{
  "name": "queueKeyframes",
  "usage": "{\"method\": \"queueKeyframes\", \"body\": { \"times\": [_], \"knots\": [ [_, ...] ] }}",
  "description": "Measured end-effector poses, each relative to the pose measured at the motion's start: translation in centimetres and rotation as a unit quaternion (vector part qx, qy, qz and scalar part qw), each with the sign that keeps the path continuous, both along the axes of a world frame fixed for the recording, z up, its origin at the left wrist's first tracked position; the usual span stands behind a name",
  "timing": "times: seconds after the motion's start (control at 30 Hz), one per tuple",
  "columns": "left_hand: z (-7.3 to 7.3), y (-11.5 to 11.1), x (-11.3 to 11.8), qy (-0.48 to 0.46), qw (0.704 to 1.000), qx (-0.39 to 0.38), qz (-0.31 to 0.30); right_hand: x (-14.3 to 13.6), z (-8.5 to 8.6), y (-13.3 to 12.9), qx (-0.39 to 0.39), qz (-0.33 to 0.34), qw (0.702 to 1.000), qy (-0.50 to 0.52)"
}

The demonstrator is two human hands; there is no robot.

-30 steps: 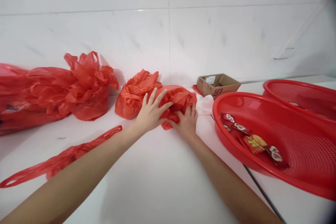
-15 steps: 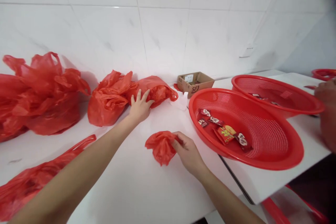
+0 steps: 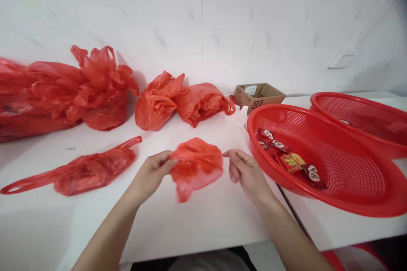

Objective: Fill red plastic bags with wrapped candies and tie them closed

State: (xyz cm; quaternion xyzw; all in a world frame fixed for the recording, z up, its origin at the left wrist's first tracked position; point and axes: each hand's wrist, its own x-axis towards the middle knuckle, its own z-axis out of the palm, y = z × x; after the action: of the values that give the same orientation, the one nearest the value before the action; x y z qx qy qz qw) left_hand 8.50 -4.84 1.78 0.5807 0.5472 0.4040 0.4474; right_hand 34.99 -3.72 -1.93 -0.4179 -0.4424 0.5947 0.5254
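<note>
One small bag (image 3: 197,159), red and crumpled, is over the middle of the white table (image 3: 190,228), between the person's hands. The left hand (image 3: 151,175) pinches its left edge, thumb against fingers. The right hand (image 3: 247,173) is at its right edge, index finger extended and the others curled; whether it touches or grips the plastic, I cannot tell. To the left lies a long bag (image 3: 95,171), its handles stretched out on the table. Behind, near the wall (image 3: 159,38), two bundles (image 3: 155,103) of red plastic sit side by side, touching, with larger sacks (image 3: 104,108) further left. At right, a basket (image 3: 352,180) holds several packets (image 3: 313,175) along its left side; a second basket (image 3: 375,103) stands behind it. An open carton (image 3: 258,98) sits near the wall, beside a white scrap (image 3: 238,117).
</note>
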Motion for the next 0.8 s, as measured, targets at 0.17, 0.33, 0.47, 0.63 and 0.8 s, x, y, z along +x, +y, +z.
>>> {"method": "queueKeyframes", "body": {
  "times": [0.17,0.33,0.47,0.63,0.8],
  "knots": [
    [-0.6,-3.1,-3.7,-0.117,0.978,0.022,0.173,-0.2,0.9,-0.8,-0.008,-0.024,1.000,0.012],
    [-1.2,-4.5,0.6,-0.011,0.988,0.043,0.148,-5.5,2.0,-3.5,0.032,0.126,0.991,-0.043],
    [-2.0,-4.7,1.6,-0.044,0.995,0.014,0.085,-6.7,2.0,-3.4,0.076,0.125,0.987,-0.065],
    [-1.4,-4.3,-3.8,-0.237,0.939,-0.007,0.248,-2.7,1.8,-1.8,0.022,0.049,0.996,-0.076],
    [-0.1,-4.5,-5.1,-0.407,0.873,-0.121,0.241,0.0,1.4,-1.3,0.005,0.074,0.973,-0.220]
  ]
}}
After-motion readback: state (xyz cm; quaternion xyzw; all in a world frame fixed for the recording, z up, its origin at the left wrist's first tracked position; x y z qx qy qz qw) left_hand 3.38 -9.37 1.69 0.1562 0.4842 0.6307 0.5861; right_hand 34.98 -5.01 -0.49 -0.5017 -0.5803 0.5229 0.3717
